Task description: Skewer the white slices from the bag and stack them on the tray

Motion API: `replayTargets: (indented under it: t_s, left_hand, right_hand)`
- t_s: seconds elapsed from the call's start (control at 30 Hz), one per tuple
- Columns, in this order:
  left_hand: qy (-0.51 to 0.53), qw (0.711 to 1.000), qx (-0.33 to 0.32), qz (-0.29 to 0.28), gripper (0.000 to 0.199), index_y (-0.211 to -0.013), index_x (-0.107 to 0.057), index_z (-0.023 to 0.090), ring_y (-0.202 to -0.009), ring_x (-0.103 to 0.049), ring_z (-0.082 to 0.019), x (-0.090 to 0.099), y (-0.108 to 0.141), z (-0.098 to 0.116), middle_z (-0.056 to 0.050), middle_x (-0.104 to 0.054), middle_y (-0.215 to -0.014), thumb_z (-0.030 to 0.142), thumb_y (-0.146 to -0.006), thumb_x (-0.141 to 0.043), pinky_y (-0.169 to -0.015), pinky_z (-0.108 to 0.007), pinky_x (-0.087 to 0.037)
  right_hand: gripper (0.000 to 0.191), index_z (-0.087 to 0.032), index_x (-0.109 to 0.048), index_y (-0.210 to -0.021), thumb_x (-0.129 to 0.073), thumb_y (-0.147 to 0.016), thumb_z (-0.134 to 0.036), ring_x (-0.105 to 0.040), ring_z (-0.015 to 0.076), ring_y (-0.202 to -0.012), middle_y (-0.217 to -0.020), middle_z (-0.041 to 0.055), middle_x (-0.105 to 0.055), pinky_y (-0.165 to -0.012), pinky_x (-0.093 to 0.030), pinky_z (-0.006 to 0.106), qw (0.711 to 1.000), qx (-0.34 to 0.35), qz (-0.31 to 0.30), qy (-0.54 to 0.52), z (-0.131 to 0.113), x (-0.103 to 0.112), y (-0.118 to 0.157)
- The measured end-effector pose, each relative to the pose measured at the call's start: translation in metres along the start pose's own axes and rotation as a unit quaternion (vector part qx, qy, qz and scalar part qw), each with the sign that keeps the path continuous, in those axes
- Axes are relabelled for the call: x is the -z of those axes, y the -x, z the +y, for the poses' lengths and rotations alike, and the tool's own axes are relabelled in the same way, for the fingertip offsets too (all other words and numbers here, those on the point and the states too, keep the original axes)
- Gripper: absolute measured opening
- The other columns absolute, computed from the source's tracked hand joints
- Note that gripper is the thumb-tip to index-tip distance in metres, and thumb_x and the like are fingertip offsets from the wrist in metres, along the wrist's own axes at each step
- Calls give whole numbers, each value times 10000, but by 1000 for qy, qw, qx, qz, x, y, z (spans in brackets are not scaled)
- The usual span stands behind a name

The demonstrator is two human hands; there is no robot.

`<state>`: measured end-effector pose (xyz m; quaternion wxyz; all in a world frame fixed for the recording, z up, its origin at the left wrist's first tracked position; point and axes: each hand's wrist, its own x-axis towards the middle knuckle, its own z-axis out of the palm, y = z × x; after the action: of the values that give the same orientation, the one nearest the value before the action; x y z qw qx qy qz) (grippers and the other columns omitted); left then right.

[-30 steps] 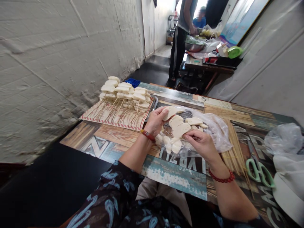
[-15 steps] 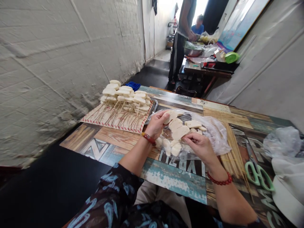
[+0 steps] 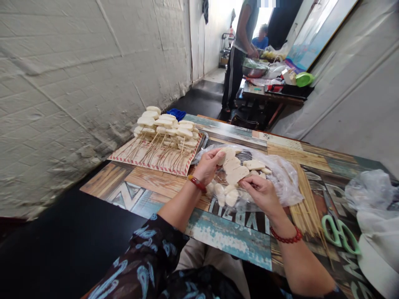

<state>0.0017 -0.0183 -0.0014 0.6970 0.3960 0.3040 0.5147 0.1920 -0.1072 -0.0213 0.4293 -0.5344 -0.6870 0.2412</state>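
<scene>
Over the plastic bag, several pale oval slices (image 3: 237,174) overlap in a slanting row between my hands. My left hand (image 3: 210,165) pinches a pale slice at the row's upper left end, thumb on top. At the lower right end, my right hand (image 3: 260,192) is closed in a pinch against the last slice. It appears to grip the row's skewer, mostly hidden by the fingers. Loose slices (image 3: 230,197) lie below and beyond the row, on the clear plastic bag (image 3: 282,174).
To the left, skewered slices (image 3: 168,124) are stacked on a paper-lined tray (image 3: 149,160). Bamboo skewers (image 3: 307,207), green-handled scissors (image 3: 339,234) and crumpled plastic (image 3: 370,189) lie to the right. Beyond, a person (image 3: 240,50) stands at another table (image 3: 264,93); someone sits farther back.
The slices and both hands keep nearly the same places. The view has shifted slightly, and my left hand sits a little closer to the row.
</scene>
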Motion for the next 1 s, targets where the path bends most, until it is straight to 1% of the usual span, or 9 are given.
replayTargets:
  t_s: [0.27, 0.43, 0.5, 0.6, 0.7, 0.8, 0.87, 0.93, 1.0]
  left_hand:
    - [11, 1000, 8, -18, 445, -929, -776, 132, -685, -597, -138, -4, 4, -1, -76, -731, -830, 463, -640, -849, -638, -243, -448]
    - [17, 999, 19, -24, 445, -940, -775, 124, -703, -612, -148, -6, 6, -2, -82, -731, -833, 450, -646, -848, -649, -247, -460]
    - [20, 999, 13, -29, 446, -936, -778, 123, -699, -609, -146, -8, 7, -2, -83, -733, -828, 455, -646, -847, -650, -243, -459]
    - [21, 999, -13, -36, 429, -958, -784, 139, -733, -619, -147, -12, 11, 4, -86, -747, -877, 447, -664, -839, -686, -243, -466]
    - [-4, 997, -61, -43, 407, -1038, -779, 181, -850, -650, -179, -16, 20, 14, -88, -756, -1003, 420, -710, -815, -777, -267, -484]
    - [-52, 992, -104, -57, 374, -1097, -769, 213, -973, -663, -226, -19, 30, 25, -90, -748, -1102, 403, -775, -765, -878, -315, -490]
    - [-69, 988, -122, -61, 332, -1092, -773, 222, -1025, -661, -247, -20, 36, 31, -92, -744, -1128, 399, -816, -723, -928, -344, -485]
    - [-75, 986, -133, -59, 303, -1085, -775, 227, -1041, -661, -251, -21, 39, 33, -88, -743, -1134, 383, -836, -701, -943, -350, -485]
    - [-74, 986, -135, -59, 325, -1130, -757, 234, -1004, -670, -239, -21, 41, 33, -78, -746, -1114, 357, -834, -703, -909, -333, -498]
  right_hand:
    - [212, -206, -721, -754, -612, -887, -330, -633, 186, -683, -739, 48, -712, -627, -464, 301, 1000, 1, 9, 8, 2, -3, 1]
    - [238, -208, -698, -717, -607, -890, -345, -587, 171, -634, -688, 33, -676, -588, -430, 283, 1000, -5, 14, 13, 6, -5, 1]
    - [254, -206, -693, -710, -608, -893, -360, -570, 164, -619, -675, 26, -658, -581, -425, 275, 1000, -8, 14, 8, 9, -5, 1]
    - [264, -199, -696, -735, -609, -902, -383, -593, 168, -660, -739, 38, -677, -622, -464, 276, 999, -18, 6, -27, 17, -6, 1]
    - [248, -201, -713, -786, -619, -901, -399, -640, 189, -751, -826, 53, -709, -717, -517, 305, 998, -28, 6, -62, 22, -4, 0]
    - [208, -221, -743, -860, -633, -890, -395, -675, 217, -867, -933, 61, -742, -812, -544, 348, 996, -32, 21, -79, 20, -1, 0]
    - [196, -237, -760, -905, -640, -882, -390, -688, 235, -910, -981, 62, -757, -837, -556, 375, 996, -40, 28, -81, 17, 1, 2]
    - [197, -240, -769, -916, -650, -872, -391, -701, 246, -890, -955, 62, -768, -817, -572, 390, 995, -56, 32, -75, 15, 2, 3]
    - [198, -229, -770, -904, -669, -857, -392, -708, 249, -844, -900, 63, -772, -794, -582, 396, 994, -75, 39, -75, 16, 3, 5]
